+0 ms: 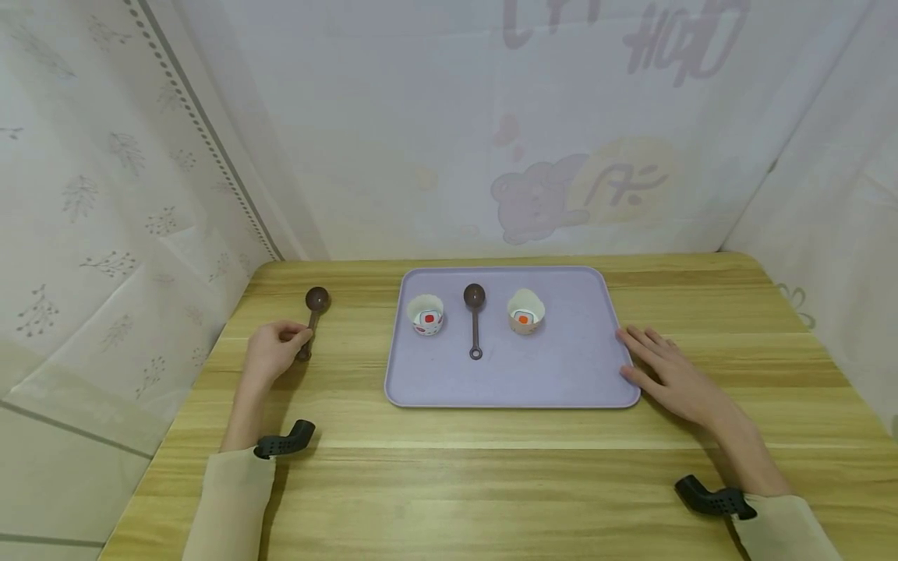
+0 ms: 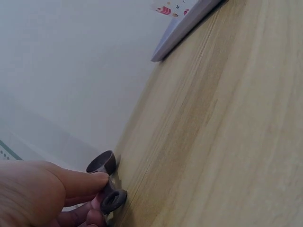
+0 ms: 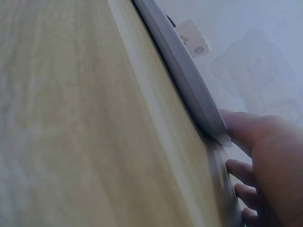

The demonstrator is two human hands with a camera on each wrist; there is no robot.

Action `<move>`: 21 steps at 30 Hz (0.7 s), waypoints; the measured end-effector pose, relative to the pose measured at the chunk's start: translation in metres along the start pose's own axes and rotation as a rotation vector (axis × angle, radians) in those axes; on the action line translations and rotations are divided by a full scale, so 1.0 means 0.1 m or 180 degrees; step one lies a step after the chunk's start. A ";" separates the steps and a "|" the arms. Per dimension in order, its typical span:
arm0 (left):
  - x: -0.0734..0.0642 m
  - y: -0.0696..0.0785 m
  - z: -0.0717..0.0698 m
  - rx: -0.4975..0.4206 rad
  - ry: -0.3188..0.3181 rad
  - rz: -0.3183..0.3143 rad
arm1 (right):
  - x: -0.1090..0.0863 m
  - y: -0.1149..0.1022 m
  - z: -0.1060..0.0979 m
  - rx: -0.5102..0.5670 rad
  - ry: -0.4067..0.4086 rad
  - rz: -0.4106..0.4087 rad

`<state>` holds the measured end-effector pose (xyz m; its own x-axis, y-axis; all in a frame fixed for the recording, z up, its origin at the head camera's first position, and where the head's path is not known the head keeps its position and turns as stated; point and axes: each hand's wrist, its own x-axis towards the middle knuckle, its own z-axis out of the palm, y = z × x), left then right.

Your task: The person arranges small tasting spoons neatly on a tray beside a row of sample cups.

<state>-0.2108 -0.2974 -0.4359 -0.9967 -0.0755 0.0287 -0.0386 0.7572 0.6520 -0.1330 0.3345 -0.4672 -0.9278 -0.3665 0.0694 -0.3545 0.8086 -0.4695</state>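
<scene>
My left hand (image 1: pixel 272 348) pinches the handle of a dark brown measuring spoon (image 1: pixel 317 298) on the left of the table. In the left wrist view, thumb and fingers hold the spoon's handle just short of its ring end (image 2: pixel 113 201), with the round bowl beyond them. My right hand (image 1: pixel 672 378) lies at the right edge of a lilac tray (image 1: pixel 575 366), fingers extended and fingertips on the rim. The right wrist view shows the thumb (image 3: pixel 236 124) against the tray's corner. Nothing is gripped by that hand.
On the tray, a second brown measuring spoon (image 1: pixel 475 319) lies between two paper baking cups. The left cup (image 1: pixel 425 302) holds a small piece with a red square, the right cup (image 1: pixel 523 301) one with an orange square. Behind the wooden table (image 1: pixel 449 483) hangs a printed curtain (image 1: pixel 365 140).
</scene>
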 end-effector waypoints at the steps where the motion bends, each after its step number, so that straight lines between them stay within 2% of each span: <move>1: 0.00 0.00 0.00 -0.0005 -0.0001 0.0004 | 0.00 0.00 0.00 0.0001 -0.0002 0.0000; 11: -0.01 -0.01 0.01 -0.0090 -0.0018 0.0001 | 0.00 0.00 0.00 0.0004 -0.0020 0.0027; 21: -0.01 0.01 0.00 -0.0265 -0.0050 -0.0177 | 0.00 -0.01 -0.01 -0.0008 -0.0031 0.0039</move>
<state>-0.2100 -0.2964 -0.4354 -0.9942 -0.1052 -0.0207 -0.0884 0.6955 0.7131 -0.1327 0.3342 -0.4659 -0.9309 -0.3612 0.0550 -0.3436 0.8142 -0.4680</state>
